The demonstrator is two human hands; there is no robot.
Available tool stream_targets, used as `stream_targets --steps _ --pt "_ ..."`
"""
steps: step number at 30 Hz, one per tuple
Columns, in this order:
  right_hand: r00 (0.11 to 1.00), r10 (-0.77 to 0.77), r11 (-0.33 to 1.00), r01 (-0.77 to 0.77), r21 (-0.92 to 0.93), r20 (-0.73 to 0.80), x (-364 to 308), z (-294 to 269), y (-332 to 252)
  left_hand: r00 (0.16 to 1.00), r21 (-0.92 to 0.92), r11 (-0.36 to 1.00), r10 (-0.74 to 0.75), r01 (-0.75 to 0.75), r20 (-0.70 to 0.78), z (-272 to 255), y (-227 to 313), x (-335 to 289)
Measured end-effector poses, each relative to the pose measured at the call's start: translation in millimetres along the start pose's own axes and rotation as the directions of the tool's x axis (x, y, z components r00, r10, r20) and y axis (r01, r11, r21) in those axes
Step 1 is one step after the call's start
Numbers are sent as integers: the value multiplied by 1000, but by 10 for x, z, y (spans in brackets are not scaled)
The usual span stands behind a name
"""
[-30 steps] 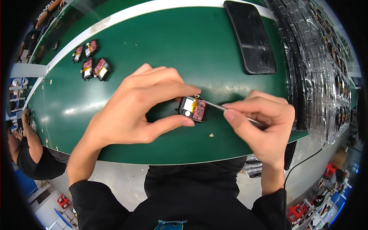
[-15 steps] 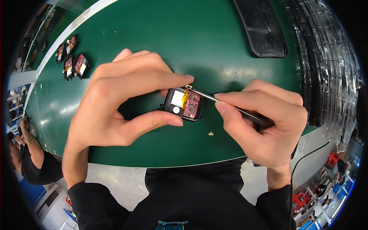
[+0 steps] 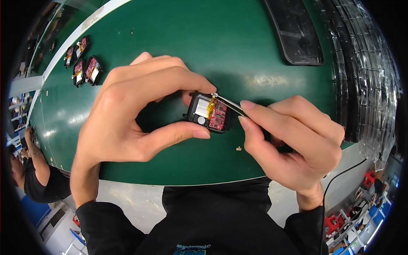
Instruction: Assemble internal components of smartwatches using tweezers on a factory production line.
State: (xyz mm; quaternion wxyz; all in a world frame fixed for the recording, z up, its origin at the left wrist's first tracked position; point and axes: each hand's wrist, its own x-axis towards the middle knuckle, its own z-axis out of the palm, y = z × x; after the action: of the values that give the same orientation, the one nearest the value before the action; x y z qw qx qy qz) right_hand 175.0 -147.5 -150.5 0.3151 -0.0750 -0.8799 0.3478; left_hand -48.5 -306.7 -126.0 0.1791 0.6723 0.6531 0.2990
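My left hand holds a small black device housing by its edges, index finger at the top and thumb at the bottom. Inside the open housing lie a red circuit board, a silvery-white block and a round pale disc. Yellow tape runs between block and board, up to a small white piece at the upper rim. My right hand pinches slim metal tweezers, whose tips reach that white piece, close by my left index fingertip.
Several similar open housings lie at the far left of the green table. A black tray stands at the back right, beside stacked clear plastic trays. A tiny light-coloured part lies near the front edge. Another person's arm is at the left.
The housing has tilted in my left hand and shifted slightly right in the picture. My right hand has turned the tweezers, and both tweezer arms now show. The tips stay by the white piece.
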Motion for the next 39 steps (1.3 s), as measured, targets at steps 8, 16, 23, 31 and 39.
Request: stream_targets --steps 8,16,23,31,39 --pt "991 100 993 -106 61 84 44 -71 -44 997 -79 996 42 -37 59 -38 -119 -15" --pt "971 184 964 -208 165 150 45 -106 -35 993 -114 991 78 -67 93 -81 -128 6" --pt "971 161 972 -188 144 178 52 -91 -19 992 -93 992 91 -82 91 -54 -121 15" --pt "968 192 970 -212 121 159 48 -89 -67 981 -58 991 129 -122 142 -101 -105 35" --pt "971 143 980 -166 113 189 56 -101 -37 990 -127 986 115 -103 86 -48 -129 27"
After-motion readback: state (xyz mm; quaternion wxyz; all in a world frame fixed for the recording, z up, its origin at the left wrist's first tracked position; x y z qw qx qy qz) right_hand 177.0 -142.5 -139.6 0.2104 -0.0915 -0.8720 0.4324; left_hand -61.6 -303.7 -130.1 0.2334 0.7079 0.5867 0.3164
